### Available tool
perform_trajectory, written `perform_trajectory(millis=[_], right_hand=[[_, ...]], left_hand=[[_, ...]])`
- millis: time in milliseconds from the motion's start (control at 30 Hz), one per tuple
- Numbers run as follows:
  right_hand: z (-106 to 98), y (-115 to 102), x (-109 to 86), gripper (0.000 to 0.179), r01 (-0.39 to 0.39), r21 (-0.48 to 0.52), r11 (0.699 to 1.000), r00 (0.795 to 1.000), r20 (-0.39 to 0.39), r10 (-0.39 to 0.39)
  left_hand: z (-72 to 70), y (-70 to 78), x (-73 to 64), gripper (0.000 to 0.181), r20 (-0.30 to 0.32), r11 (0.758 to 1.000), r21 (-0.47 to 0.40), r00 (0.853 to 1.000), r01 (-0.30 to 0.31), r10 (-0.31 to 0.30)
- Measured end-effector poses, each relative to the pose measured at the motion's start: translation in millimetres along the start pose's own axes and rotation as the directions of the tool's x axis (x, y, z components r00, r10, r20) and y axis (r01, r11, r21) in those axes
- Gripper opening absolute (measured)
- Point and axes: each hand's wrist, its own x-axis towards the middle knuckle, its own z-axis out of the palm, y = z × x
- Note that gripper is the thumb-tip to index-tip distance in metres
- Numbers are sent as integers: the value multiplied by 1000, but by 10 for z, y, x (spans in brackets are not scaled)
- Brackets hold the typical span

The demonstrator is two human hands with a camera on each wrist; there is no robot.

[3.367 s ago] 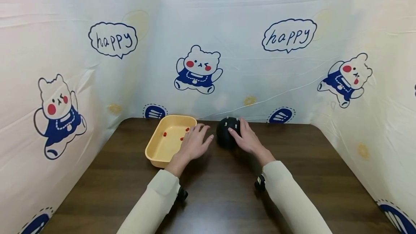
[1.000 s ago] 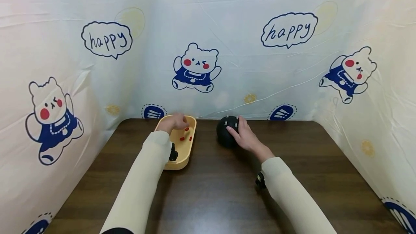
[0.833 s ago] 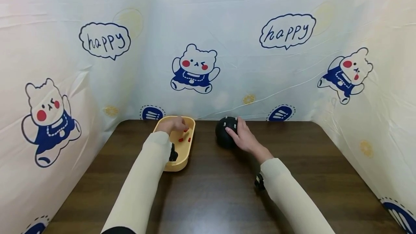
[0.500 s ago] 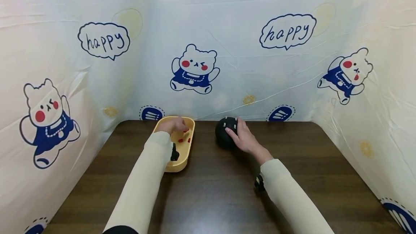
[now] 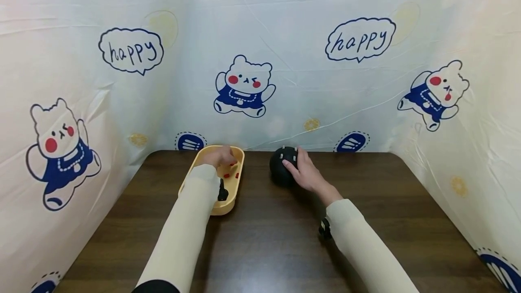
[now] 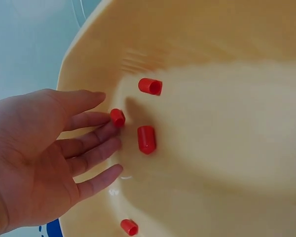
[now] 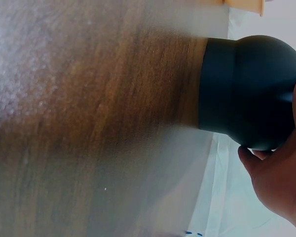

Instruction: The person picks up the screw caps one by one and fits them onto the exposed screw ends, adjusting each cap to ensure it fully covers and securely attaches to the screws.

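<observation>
My left hand [image 5: 220, 156] is down in the far end of a yellow tray [image 5: 241, 163], fingers spread and slightly bent. In the left wrist view, one small red cap [image 6: 117, 117] lies right at the index and middle fingertips, with the thumb tip apart from it. More hollow red caps lie close by, one [image 6: 146, 139] beside the fingers, one [image 6: 150, 86] beyond the thumb and one [image 6: 129, 227] past the little finger. My right hand [image 5: 310, 172] grips the side of a black ball on a short round base [image 5: 281, 171], with several small metal studs on top.
Both stand on a dark wooden table [image 5: 264, 229], the tray left of the ball with a gap between. A printed cloth [image 5: 301, 80] hangs behind the table's far edge and along both sides. Wrist cameras [image 5: 324, 229] sit under the sleeves.
From the gap beside the tray, my left hand has moved left and into its far end, down among the red caps. The right hand has kept its grip on the black ball.
</observation>
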Motion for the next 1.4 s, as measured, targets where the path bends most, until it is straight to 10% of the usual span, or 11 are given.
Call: perform_trajectory(millis=[467, 1067, 1400], right_hand=[[60, -34, 4, 86, 6, 1, 1000, 1000, 5, -6], [68, -80, 12, 88, 10, -15, 1000, 1000, 23, -10], [-3, 7, -15, 88, -2, -19, 1000, 1000, 2, 2]], left_hand=[[111, -99, 120, 18, -78, 999, -40, 997, -7, 4], [43, -235, 122, 16, -3, 981, -170, 995, -95, 96], [-27, -10, 64, 19, -57, 968, -183, 985, -173, 165]])
